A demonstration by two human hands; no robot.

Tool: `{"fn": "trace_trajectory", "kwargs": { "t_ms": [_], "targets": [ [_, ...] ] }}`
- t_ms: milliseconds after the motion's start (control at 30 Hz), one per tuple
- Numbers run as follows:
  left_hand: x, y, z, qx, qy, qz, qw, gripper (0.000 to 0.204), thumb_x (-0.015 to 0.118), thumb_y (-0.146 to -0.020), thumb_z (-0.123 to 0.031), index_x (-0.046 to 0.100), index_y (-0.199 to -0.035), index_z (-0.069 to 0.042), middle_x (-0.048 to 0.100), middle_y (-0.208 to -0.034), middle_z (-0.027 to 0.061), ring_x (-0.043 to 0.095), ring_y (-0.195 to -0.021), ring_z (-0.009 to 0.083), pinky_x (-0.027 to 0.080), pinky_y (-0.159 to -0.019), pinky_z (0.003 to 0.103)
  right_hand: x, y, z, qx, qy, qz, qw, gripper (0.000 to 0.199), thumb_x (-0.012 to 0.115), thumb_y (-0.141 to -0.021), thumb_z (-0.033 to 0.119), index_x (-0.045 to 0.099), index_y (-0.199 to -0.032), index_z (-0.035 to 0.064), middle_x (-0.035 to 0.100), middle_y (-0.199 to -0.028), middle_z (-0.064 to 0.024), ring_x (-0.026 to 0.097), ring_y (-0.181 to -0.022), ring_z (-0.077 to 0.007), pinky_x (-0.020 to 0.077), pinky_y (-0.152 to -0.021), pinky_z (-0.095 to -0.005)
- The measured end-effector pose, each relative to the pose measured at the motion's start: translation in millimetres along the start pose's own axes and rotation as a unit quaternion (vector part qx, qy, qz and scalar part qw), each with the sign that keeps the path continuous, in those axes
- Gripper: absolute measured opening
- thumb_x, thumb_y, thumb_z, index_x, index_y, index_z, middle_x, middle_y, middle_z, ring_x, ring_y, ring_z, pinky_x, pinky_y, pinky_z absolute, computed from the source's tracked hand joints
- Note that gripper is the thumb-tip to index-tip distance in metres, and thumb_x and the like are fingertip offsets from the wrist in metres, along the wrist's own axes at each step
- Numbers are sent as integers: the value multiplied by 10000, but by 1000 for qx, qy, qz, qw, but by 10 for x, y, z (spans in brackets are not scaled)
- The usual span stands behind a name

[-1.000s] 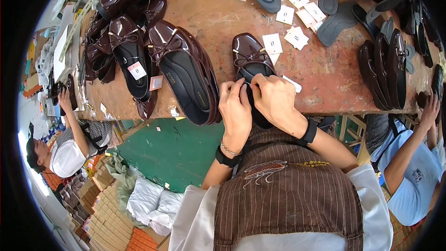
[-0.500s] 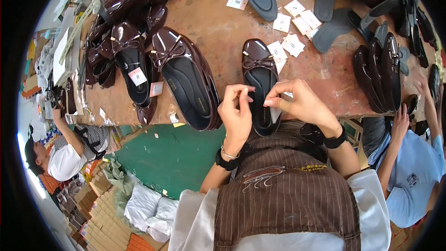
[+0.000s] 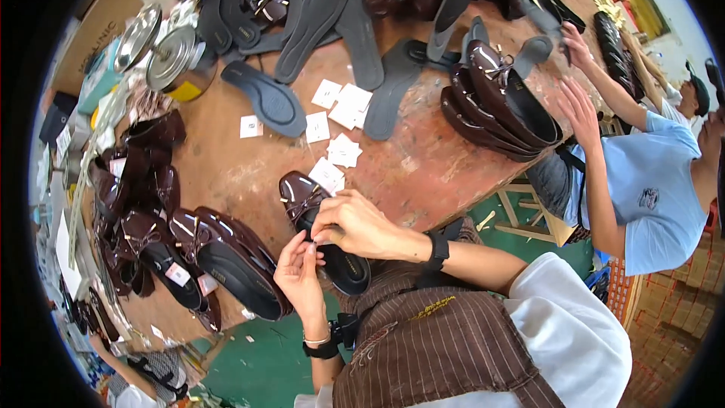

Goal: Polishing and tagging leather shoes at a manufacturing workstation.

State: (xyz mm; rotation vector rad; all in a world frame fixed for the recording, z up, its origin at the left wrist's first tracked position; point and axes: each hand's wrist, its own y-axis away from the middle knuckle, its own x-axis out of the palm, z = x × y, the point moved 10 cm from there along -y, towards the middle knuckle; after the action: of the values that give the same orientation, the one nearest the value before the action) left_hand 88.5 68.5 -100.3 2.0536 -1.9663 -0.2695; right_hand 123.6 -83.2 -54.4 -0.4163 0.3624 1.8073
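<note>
A dark burgundy patent flat shoe with a small bow (image 3: 296, 189) stands at the table's front edge, its black insole partly covered by my hands. Over its opening, my left hand (image 3: 300, 278) has thumb and forefinger pinched together. My right hand (image 3: 361, 225) reaches in from the right, its fingertips meeting the left ones in a pinch. Whatever lies between the fingertips is too small to make out. Just beyond my right hand are loose white tags (image 3: 327, 174). Left of my left hand sit nested burgundy flats (image 3: 230, 276); a shoe beside them carries a pale tag (image 3: 177, 273).
Grey insoles (image 3: 316, 26) and more tags (image 3: 351, 106) lie farther back. Stacked burgundy shoes (image 3: 502, 106) stand at the right edge, near a co-worker in a blue shirt (image 3: 642, 181). A metal tin (image 3: 181, 68) stands at the back left, a wooden stool (image 3: 532, 211) below the table's right side.
My view has swung to the right, so the table appears turned. My hands, apart over the shoe before, have come together at the fingertips. The co-worker's hands have moved apart from the shoe stack.
</note>
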Motion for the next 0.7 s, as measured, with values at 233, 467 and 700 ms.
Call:
{"fn": "trace_trajectory", "kwargs": {
  "t_ms": [233,467,700],
  "targets": [
    [19,-19,-13,4,-17,-3,1000,346,646,-913,31,578,-1252,44,684,-895,72,641,-738,110,527,-644,232,56,22,-31,-6,1,14,1000,106,703,-851,173,688,-843,68,640,-808,-55,626,-895,-251,375,-1009,-437],
    [7,0,21,12,3,-13,1000,350,654,-915,14,567,-1254,25,689,-886,58,631,-761,93,502,-649,216,106,49,-48,9,-2,-2,1000,110,709,-837,173,688,-858,67,649,-818,-64,628,-899,-252,369,-1014,-442],
    [51,12,17,-15,91,-51,994,323,662,-902,43,545,-1199,-6,699,-876,62,608,-756,76,422,-595,188,43,51,-50,7,-41,-80,996,118,730,-799,170,729,-818,54,703,-799,-85,659,-845,-278,448,-858,-419]
  ]
}}
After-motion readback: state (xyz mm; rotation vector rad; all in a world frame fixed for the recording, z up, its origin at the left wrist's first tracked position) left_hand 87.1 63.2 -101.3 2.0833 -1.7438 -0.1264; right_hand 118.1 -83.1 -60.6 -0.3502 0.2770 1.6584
